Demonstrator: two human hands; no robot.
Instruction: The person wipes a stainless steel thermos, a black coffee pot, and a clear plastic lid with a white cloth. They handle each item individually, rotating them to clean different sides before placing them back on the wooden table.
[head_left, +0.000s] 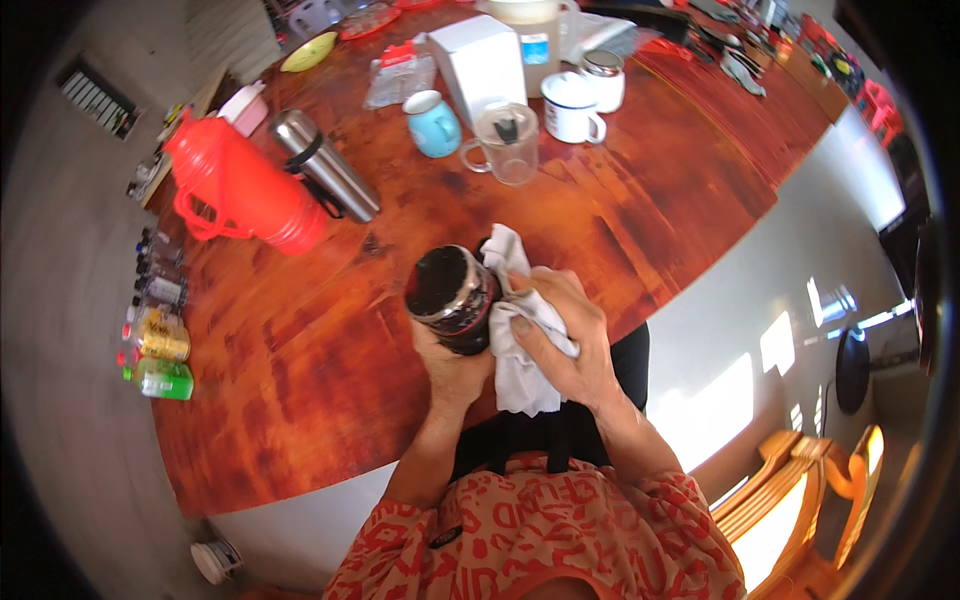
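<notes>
Over the near edge of the wooden table (300, 420), my left hand (455, 375) is wrapped round a dark cup (458, 312) with a shiny band at its rim. The cup is tilted, and its dark top faces up. My right hand (568, 335) grips a crumpled white cloth (522, 370), pressed against the cup's right side. The cloth hides part of that side. Beyond my hands stand a clear glass mug (508, 155), a light blue mug (432, 125) and a white lidded enamel mug (570, 108).
A red thermos flask (245, 185) and a steel vacuum bottle (325, 165) are at the left. Behind the mugs are a white box (480, 65), a large pitcher (535, 50) and a jar (603, 80). Several bottles (163, 378) line the left side. A wooden chair (790, 500) is at lower right.
</notes>
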